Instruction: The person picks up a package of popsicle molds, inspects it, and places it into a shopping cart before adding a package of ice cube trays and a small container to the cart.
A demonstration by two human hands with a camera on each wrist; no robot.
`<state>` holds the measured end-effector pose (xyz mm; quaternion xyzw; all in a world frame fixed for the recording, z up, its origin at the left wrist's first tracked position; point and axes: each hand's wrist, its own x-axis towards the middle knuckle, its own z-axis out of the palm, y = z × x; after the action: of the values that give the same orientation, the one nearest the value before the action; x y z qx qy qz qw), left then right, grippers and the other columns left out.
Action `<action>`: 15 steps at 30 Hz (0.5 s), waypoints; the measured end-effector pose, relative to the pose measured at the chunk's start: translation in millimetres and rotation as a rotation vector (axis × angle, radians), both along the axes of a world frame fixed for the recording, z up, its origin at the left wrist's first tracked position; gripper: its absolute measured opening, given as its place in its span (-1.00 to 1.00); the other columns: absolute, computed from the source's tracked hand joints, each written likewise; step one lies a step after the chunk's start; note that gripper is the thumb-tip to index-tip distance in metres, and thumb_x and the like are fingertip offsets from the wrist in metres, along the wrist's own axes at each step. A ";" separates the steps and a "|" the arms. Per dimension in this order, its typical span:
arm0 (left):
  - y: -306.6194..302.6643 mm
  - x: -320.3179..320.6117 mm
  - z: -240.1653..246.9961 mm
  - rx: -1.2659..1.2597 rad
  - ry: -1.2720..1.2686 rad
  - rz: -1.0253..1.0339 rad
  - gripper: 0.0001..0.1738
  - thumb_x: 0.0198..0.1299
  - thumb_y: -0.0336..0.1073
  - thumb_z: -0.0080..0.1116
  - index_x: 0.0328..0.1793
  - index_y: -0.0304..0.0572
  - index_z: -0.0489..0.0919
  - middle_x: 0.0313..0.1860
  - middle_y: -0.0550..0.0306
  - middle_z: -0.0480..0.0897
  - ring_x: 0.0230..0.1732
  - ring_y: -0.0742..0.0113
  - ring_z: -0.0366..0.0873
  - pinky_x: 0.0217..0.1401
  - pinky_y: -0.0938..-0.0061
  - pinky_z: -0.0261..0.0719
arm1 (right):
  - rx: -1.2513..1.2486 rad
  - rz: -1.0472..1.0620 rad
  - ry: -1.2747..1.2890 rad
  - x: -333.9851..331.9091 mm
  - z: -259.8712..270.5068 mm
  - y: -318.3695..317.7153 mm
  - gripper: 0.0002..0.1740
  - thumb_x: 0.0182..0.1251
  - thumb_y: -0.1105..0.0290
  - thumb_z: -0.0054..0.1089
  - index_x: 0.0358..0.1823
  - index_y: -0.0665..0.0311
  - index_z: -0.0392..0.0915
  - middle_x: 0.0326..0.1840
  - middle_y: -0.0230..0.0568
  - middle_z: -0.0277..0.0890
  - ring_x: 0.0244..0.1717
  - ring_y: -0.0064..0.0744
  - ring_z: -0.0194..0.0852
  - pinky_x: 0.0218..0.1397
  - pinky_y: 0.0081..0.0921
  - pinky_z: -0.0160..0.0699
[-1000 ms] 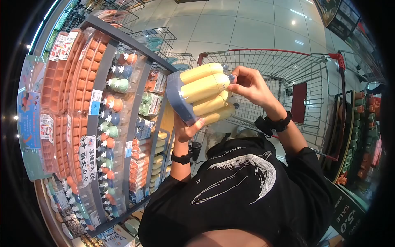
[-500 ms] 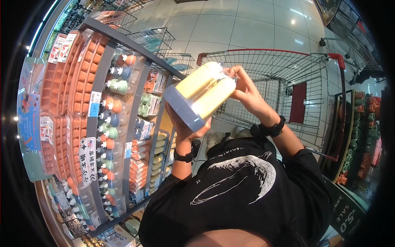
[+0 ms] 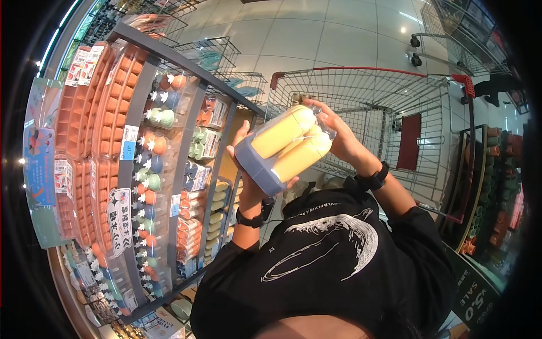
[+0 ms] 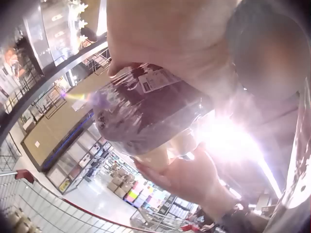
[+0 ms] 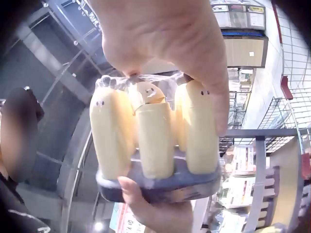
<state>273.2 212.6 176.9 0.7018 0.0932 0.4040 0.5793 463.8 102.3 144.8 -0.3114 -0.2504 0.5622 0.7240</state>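
One pack [image 3: 285, 134] of yellow bottles is held up between two hands; in the head view it overlaps the left edge of one shopping cart [image 3: 361, 69]. Its blue tray [image 5: 167, 194] is clamped by the left hand [image 3: 250, 186], the thumb being laid over the tray's edge. The top end is gripped by the right hand [image 3: 345, 143], whose fingers are bent over the bottles. Three bottles [image 5: 155, 141] are counted along the tray's front edge; others are partly seen behind, and the total cannot be told. The tops are covered by clear film [image 5: 163, 87]. One white label [image 4: 158, 80] is borne on a dark face of the pack. One strap [image 3: 251, 217] is worn on each wrist, two in all. To the left, one shelf rack [image 3: 148, 44] is shown; a second cart [image 3: 460, 34] is partly seen at upper right.
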 end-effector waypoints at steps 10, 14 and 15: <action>41.4 -38.1 -58.7 0.171 -0.007 0.199 -0.36 0.49 0.15 -0.48 0.40 -0.20 0.21 0.25 -0.19 0.40 0.35 -0.01 0.36 0.53 -0.01 0.14 | 0.027 0.130 -0.160 6.7 -2.0 -2.9 -0.16 0.22 0.33 -0.07 0.54 0.48 -0.01 0.45 0.01 0.23 0.42 -0.33 0.21 0.44 -0.37 0.19; 27.5 -28.9 -40.3 0.568 0.085 0.241 -0.39 0.49 -0.03 -0.17 0.55 -0.02 0.01 0.33 -0.24 0.29 0.40 -0.10 0.32 0.57 -0.16 0.03 | 0.002 0.154 -0.262 6.2 -8.0 -4.3 -0.15 0.23 0.27 -0.03 0.56 0.43 0.00 0.46 0.01 0.22 0.44 -0.31 0.18 0.46 -0.34 0.16; 28.4 -29.7 -40.6 0.566 0.087 0.242 -0.39 0.49 -0.03 -0.17 0.55 -0.02 0.01 0.33 -0.24 0.29 0.40 -0.10 0.32 0.57 -0.16 0.03 | 0.011 0.107 -0.323 4.9 -6.5 -3.9 -0.16 0.28 0.24 -0.02 0.56 0.39 0.00 0.45 0.02 0.23 0.42 -0.31 0.20 0.45 -0.34 0.17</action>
<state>243.6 241.1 136.3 0.8357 0.0846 0.4494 0.3043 468.7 98.4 138.3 -0.3802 -0.3829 0.5412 0.6449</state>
